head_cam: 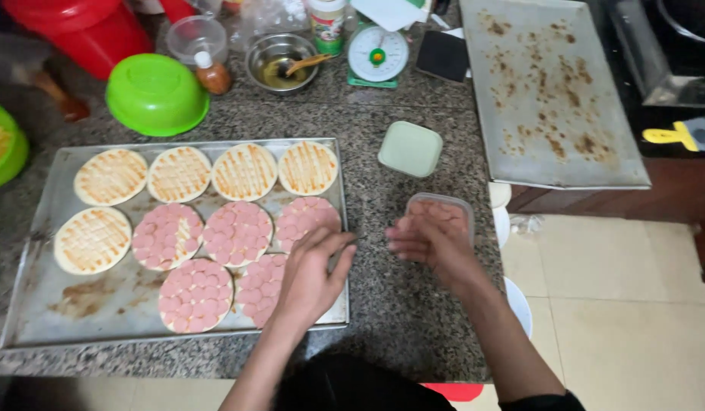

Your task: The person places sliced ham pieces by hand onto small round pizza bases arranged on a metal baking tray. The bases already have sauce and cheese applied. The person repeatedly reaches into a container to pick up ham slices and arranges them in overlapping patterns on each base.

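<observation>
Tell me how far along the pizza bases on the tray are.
Four bases look fully covered with pink sausage slices. The left hand rests over a fifth, the right hand hovers by the plastic tub. Five sauce-only bases on the tray remain bare.

right hand (432, 240) blurred | container (444, 209) partly hidden | red bucket (78, 27) cut off

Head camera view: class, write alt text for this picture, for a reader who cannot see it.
A person's left hand rests on a baking tray of ten small round pizza bases, five covered with pink sausage slices. The right hand hovers by a clear plastic container on a granite counter.
</observation>
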